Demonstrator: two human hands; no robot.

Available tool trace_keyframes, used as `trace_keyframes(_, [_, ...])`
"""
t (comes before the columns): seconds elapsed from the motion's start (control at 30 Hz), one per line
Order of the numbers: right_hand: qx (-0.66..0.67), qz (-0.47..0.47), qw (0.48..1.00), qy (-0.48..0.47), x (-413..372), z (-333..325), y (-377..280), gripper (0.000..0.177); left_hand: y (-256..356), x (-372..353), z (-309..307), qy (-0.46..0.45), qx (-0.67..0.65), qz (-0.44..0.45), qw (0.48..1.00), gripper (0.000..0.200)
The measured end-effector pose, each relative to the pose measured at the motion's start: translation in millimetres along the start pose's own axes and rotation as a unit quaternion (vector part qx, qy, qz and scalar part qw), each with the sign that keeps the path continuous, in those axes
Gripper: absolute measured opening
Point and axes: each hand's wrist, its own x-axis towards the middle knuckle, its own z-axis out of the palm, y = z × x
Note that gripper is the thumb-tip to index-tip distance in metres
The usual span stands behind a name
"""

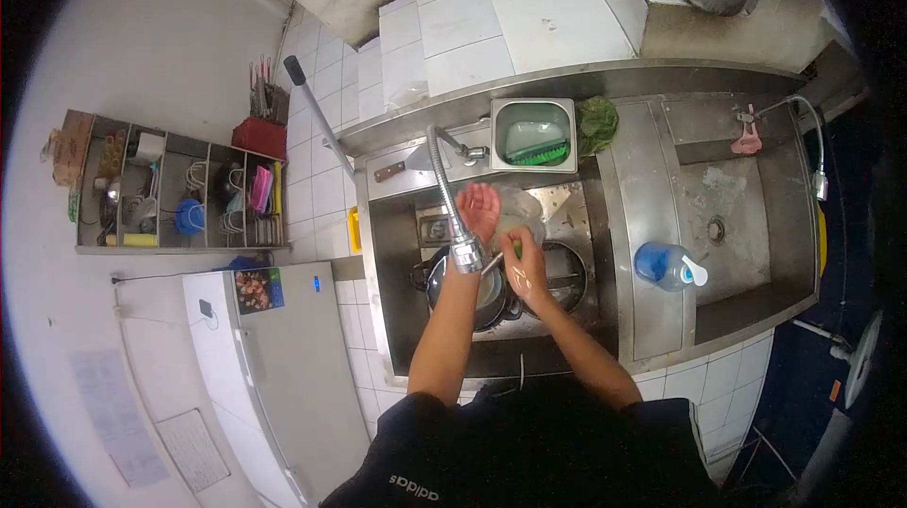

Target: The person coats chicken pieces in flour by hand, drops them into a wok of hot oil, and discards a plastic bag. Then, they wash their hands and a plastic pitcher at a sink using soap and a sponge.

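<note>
Palm up, with its fingers stretched out and slightly curled, my left hand (479,210) is over the left sink basin beside the faucet spout (466,251). Nothing shows in it. My right hand (526,267) is closed around a slim tool with a green part (517,248); its exact kind is too small to make out. A pale strip by the fingers may belong to it. Below the hands, a dark-rimmed pot (437,292) and a round metal pan (570,283) sit in the basin. Behind them lies a translucent bowl or bag (521,205), partly hidden.
A steel container (534,164) with a green brush (539,153) stands on the back ledge beside a green cloth (597,126). A scraper (406,166) lies left of the faucet. A blue pump bottle (666,266) stands between the basins. The right basin (746,272) has another faucet (817,158).
</note>
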Motion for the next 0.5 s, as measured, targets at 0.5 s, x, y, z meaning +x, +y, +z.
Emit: trace_keyframes(0.5, [-0.187,0.029,0.982,-0.006,56,12,43,0.030,-26,-41,-11,0.024,0.229,0.000,0.973,0.024])
